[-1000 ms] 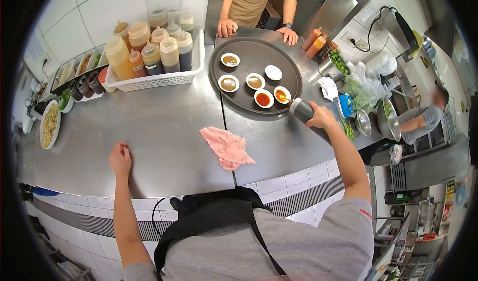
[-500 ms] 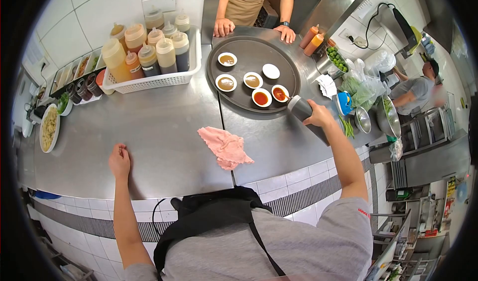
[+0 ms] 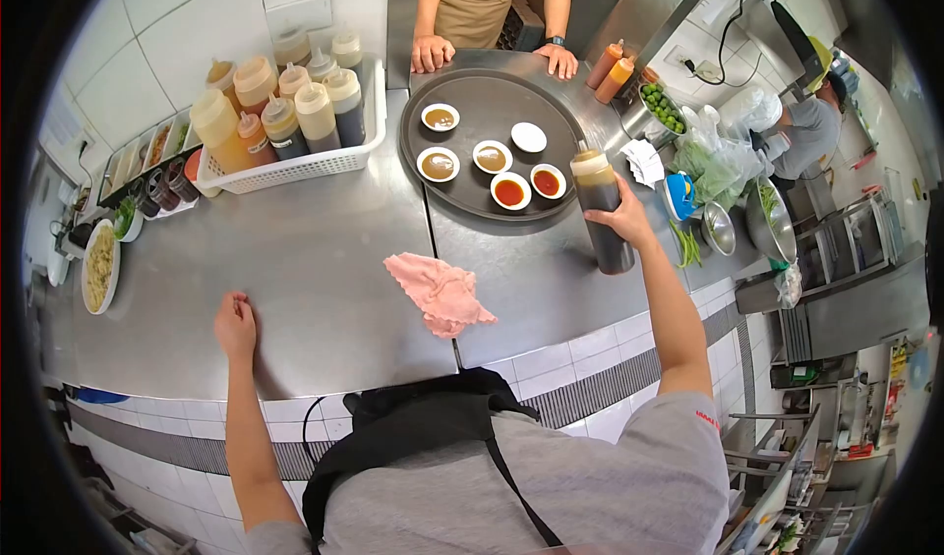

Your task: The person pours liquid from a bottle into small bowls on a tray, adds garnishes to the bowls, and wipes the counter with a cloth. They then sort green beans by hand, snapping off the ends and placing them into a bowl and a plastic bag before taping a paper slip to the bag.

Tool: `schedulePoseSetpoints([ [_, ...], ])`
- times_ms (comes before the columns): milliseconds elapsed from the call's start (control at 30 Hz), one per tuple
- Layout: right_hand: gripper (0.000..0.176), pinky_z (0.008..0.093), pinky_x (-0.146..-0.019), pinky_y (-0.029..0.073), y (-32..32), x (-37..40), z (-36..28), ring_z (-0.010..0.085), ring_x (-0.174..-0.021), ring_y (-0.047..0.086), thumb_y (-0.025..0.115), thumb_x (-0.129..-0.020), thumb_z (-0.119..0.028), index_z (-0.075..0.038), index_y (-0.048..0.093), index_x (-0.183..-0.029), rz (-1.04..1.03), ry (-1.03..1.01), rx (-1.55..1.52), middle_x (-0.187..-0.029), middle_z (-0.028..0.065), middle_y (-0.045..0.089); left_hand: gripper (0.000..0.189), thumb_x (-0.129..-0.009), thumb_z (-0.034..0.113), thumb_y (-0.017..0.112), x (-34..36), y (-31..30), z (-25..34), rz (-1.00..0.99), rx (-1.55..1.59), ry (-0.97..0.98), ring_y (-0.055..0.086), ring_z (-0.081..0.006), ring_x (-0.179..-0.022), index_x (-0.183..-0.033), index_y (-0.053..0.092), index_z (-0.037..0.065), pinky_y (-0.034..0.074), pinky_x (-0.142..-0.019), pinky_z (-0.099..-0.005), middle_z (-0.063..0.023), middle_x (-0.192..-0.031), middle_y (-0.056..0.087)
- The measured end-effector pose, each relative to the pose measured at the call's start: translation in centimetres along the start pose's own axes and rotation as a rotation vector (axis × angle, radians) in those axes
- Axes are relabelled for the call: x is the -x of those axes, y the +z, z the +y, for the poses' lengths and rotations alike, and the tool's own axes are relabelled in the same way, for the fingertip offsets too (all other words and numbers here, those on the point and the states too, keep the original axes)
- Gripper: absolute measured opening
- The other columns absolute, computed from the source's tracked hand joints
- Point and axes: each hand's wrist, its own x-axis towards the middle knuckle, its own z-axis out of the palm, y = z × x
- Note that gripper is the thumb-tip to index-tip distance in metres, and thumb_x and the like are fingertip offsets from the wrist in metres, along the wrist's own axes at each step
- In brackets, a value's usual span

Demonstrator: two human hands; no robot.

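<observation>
My right hand [image 3: 621,216] is wrapped round a squeeze bottle [image 3: 602,245] of dark sauce, held nearly upright with its nozzle up, just right of the round brown tray [image 3: 472,201]. On that tray stand several small white bowls: three with brown sauce [image 3: 439,165], two with red sauce [image 3: 510,192], and a white one [image 3: 529,138] with no sauce visible. My left hand [image 3: 235,327] rests on the steel counter with its fingers curled in and nothing visible in them. Between my hands lies a crumpled pink cloth [image 3: 440,292].
A white basket [image 3: 295,174] of squeeze bottles stands at the back left, near an oval dish of pale food [image 3: 99,270]. Across the counter, another person's hands [image 3: 433,52] lean on the edge. Orange sauce bottles [image 3: 615,80], green limes [image 3: 661,110] and metal bowls [image 3: 719,229] line the right.
The squeeze bottle has swung from tipped over a red-sauce bowl to nearly upright, off the tray. My left hand stays in place.
</observation>
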Motion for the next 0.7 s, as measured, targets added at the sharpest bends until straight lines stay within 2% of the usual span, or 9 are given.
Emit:
schedulePoseSetpoints([
  [167, 0.091, 0.0322, -0.089, 0.041, 0.6, -2.9, -1.3, 0.0236, -0.105, 0.053, 0.080, -0.051, -0.030, -0.009, 0.036, -0.129, 0.040, -0.014, 0.007, -0.115, 0.0132, 0.054, 0.006, -0.078, 0.008, 0.050, 0.0, -0.3, 0.5, 0.005, 0.002, -0.028, 0.053, -0.0219, -0.051, -0.079, 0.056, 0.008, 0.040, -0.048, -0.0333, -0.0080, -0.057, 0.054],
  [267, 0.091, 0.0316, -0.090, 0.039, 0.7, -4.9, -1.0, 0.0242, -0.104, 0.052, 0.078, -0.052, -0.031, -0.008, 0.036, -0.129, 0.006, -0.005, 0.068, -0.115, 0.0135, 0.053, 0.007, -0.078, 0.008, 0.050, 0.0, 0.1, -0.1, 0.014, -0.005, -0.020, 0.053, -0.0212, -0.050, -0.079, 0.056, 0.009, 0.041, -0.048, -0.0328, -0.0076, -0.057, 0.054],
  [333, 0.092, 0.0321, -0.091, 0.039, 0.7, -6.1, -0.3, 0.0273, -0.106, 0.051, 0.078, -0.050, -0.032, -0.008, 0.036, -0.129, -0.044, -0.006, 0.222, -0.115, 0.0156, 0.053, 0.007, -0.078, 0.009, 0.050, 0.1, 0.1, 0.0, 0.006, -0.021, -0.047, 0.054, -0.0215, -0.051, -0.079, 0.056, 0.009, 0.041, -0.048, -0.0329, -0.0074, -0.057, 0.055],
  [700, 0.092, 0.0342, -0.090, 0.040, 0.6, -9.6, 1.4, 0.0315, -0.105, 0.052, 0.078, -0.048, -0.030, -0.011, 0.037, -0.128, -0.188, 0.009, 0.349, -0.112, 0.0173, 0.055, 0.006, -0.078, 0.008, 0.050, -0.1, 0.4, -0.5, 0.006, 0.000, -0.046, 0.055, -0.0221, -0.053, -0.079, 0.056, 0.009, 0.042, -0.049, -0.0337, -0.0069, -0.058, 0.056],
])
